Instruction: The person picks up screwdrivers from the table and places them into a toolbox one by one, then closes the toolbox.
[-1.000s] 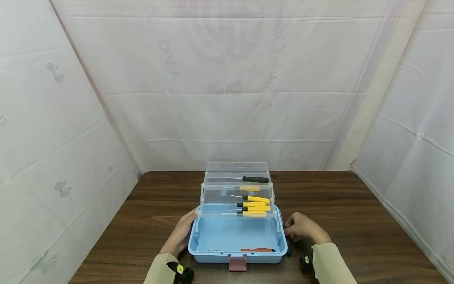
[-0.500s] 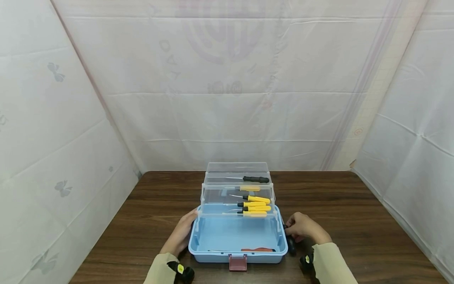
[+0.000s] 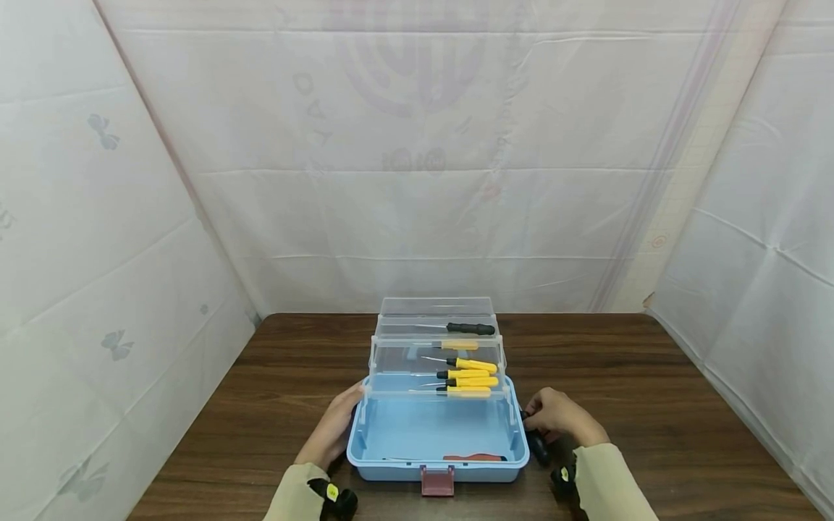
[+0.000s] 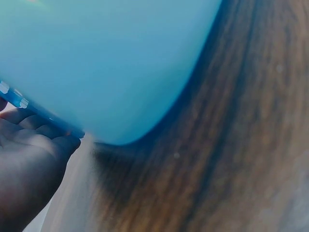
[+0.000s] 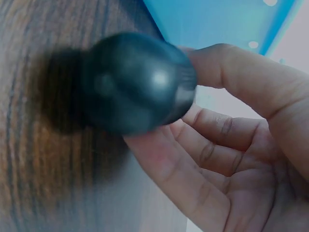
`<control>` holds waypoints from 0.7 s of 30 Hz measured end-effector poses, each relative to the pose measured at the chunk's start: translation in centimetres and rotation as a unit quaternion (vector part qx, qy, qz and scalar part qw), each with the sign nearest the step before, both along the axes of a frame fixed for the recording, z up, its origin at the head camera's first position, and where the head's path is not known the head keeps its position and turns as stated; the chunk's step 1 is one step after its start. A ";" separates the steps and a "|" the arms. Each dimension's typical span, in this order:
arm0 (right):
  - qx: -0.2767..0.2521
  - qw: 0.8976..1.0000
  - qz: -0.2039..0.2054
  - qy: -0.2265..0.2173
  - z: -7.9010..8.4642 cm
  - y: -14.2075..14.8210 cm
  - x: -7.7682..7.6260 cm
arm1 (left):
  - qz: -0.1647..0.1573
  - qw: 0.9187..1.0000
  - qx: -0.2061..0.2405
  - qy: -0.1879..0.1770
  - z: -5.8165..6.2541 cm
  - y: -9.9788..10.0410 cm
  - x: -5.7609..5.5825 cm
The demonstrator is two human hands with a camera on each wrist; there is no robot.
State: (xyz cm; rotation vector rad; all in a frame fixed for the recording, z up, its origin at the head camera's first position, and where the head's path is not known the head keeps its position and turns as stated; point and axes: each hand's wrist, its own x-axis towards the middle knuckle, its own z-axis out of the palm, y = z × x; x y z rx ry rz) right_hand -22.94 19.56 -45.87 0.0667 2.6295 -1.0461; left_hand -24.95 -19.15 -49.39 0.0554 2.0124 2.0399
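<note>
A light blue toolbox point(image 3: 430, 427) stands with its clear tiered trays raised toward the back. My left hand point(image 3: 335, 423) holds its left side, the fingers point(image 4: 34, 118) bent at the rim in the left wrist view. Beside the box's right wall, my right hand point(image 3: 560, 418) pinches a black-handled screwdriver point(image 3: 538, 447) between thumb and fingers. The rounded handle end point(image 5: 135, 82) faces the right wrist camera, close over the table; its shaft is hidden. Several yellow-handled screwdrivers point(image 3: 472, 382) and a black one point(image 3: 470, 328) lie in the trays. A red-handled screwdriver point(image 3: 474, 457) lies along the box's front inside.
A reddish latch point(image 3: 437, 480) hangs at the front of the toolbox. The dark wooden table point(image 3: 260, 434) ends at pale sheet walls point(image 3: 430, 217) behind and on both sides.
The black handle under my right hand has swung a little out to the right, away from the toolbox. My left hand stays where it was.
</note>
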 end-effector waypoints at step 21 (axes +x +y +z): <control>0.028 0.999 0.001 0.018 -0.1 0.3 -0.2 | 0.001 1.000 -0.003 0.000 -0.1 0.0 0.0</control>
